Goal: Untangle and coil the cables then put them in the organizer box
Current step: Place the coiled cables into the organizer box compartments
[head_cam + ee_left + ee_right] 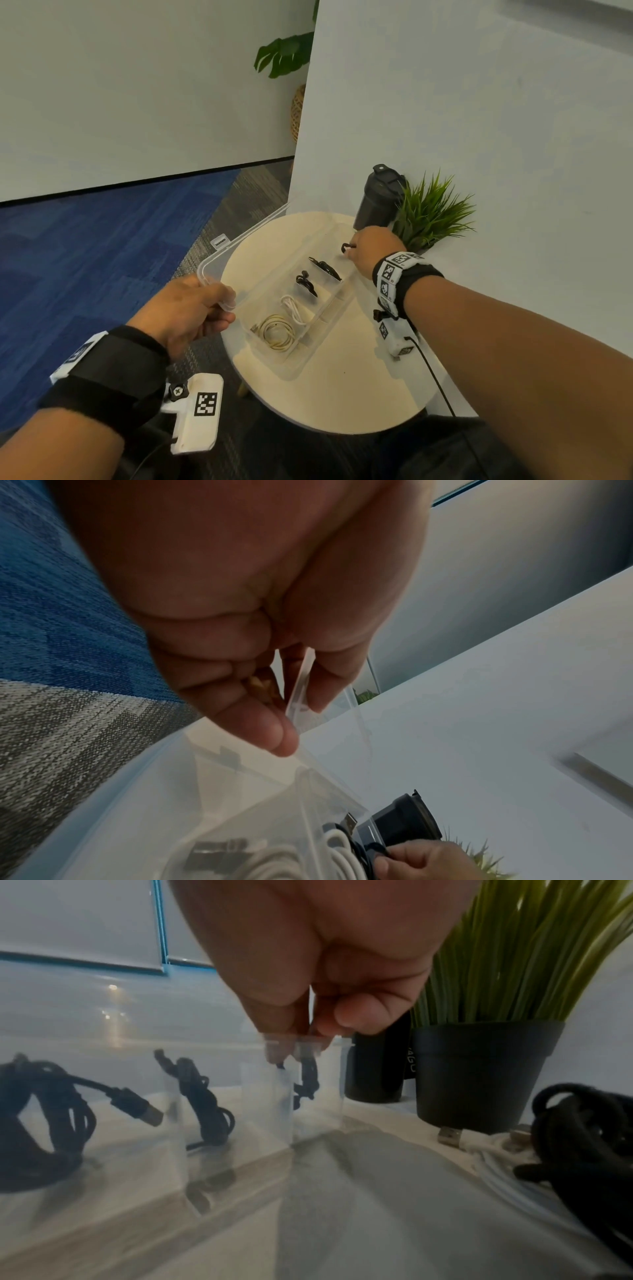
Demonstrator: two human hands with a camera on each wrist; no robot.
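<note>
Both hands are busy at the organizer box [322, 337]: the left hand [186, 313] pinches the near corner of the raised clear lid [239, 241] between thumb and curled fingers, holding it up, while the right hand [371, 251] reaches to the box's far end with fingertips closed on a small black cable [345, 247], lowering it into the farthest compartment. In the right wrist view that cable [308, 1077] hangs from the pinch just inside the clear wall.

Cables like these should handle light and limp, springy enough to uncoil if released loosely, so I judge the best hold is across the bundled loops rather than at a plug end. Thin plastic makes the lid flexible and probably slippery; a corner pinch seems adequate only for holding it open.

Starting from the box's near end, one compartment holds a tan coiled cable [275, 332], the next a white cable [294, 310], then a black cable bundle [306, 282], then another black bundle [325, 269]. From the right wrist, more cable lies outside the box on the bench [342, 394]: a black heap [582, 1129] beside a white cable with a metal plug [486, 1148]. Beyond the box's far end stand a dark bottle [378, 197] and a potted grass plant [431, 212].
</note>
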